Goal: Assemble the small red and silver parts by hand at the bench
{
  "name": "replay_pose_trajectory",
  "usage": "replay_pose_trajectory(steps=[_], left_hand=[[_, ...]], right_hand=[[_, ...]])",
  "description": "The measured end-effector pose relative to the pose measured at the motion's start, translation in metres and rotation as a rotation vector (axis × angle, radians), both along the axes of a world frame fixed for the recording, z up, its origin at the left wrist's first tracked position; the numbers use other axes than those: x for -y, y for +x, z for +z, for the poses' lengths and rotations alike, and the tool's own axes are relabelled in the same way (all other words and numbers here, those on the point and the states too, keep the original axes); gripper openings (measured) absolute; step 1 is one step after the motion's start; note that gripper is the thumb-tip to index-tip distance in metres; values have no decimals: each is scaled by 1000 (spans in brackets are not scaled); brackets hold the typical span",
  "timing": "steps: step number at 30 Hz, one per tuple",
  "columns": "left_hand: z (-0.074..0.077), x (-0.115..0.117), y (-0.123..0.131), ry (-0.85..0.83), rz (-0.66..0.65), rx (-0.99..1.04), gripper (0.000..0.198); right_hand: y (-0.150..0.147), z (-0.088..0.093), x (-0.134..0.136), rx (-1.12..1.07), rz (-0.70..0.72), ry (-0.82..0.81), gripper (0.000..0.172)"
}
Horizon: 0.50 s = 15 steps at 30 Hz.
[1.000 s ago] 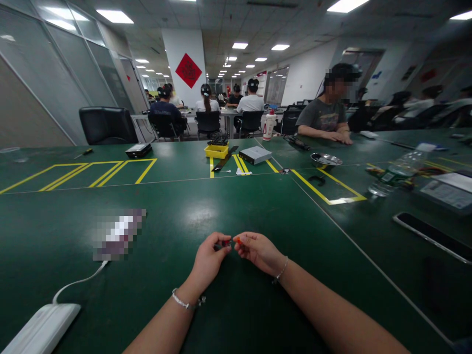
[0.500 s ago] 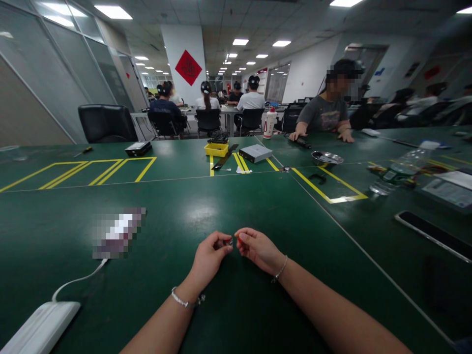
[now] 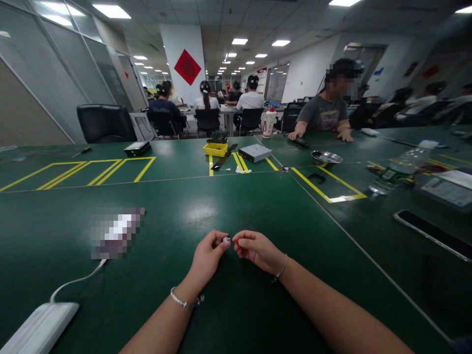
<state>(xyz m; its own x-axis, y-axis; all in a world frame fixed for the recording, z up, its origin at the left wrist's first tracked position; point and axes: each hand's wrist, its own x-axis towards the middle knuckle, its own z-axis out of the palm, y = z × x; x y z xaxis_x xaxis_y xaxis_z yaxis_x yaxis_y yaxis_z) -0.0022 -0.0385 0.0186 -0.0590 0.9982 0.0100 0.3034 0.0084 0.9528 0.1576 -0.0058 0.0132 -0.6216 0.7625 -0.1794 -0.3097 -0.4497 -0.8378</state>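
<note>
Above the green table, my left hand pinches a small silvery piece between thumb and forefinger. Its exact kind is too small to make out. Just to the right, my right hand has its fingers closed around a small orange-red piece, mostly covered by the fingertips. A narrow gap separates the two pieces. Each wrist wears a bracelet.
A blurred-out device on a white cable, joined to a white power bank, lies left. A phone and a plastic bottle are right. Farther back are a yellow tray, a metal bowl and a seated person.
The silvery piece in my left hand has turned and shows more of its light side; the red seen there before is hidden. Both hands stay nearly in place.
</note>
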Motion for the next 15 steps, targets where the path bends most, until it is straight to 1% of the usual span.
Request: replay_pose_trajectory(steps=[5, 8, 9, 11, 15], left_hand=[[-2, 0, -2, -5, 5, 23, 21], [1, 0, -2, 26, -9, 18, 21], [3, 1, -2, 37, -18, 7, 24], [6, 2, -1, 43, -48, -27, 37], [9, 4, 1, -50, -70, -47, 46]], right_hand=[[0, -1, 0, 11, 12, -4, 19], [-1, 0, 0, 18, 6, -10, 21], [-1, 1, 1, 16, 2, -12, 22], [-2, 2, 1, 19, -5, -15, 22], [-2, 5, 2, 51, -7, -4, 17]])
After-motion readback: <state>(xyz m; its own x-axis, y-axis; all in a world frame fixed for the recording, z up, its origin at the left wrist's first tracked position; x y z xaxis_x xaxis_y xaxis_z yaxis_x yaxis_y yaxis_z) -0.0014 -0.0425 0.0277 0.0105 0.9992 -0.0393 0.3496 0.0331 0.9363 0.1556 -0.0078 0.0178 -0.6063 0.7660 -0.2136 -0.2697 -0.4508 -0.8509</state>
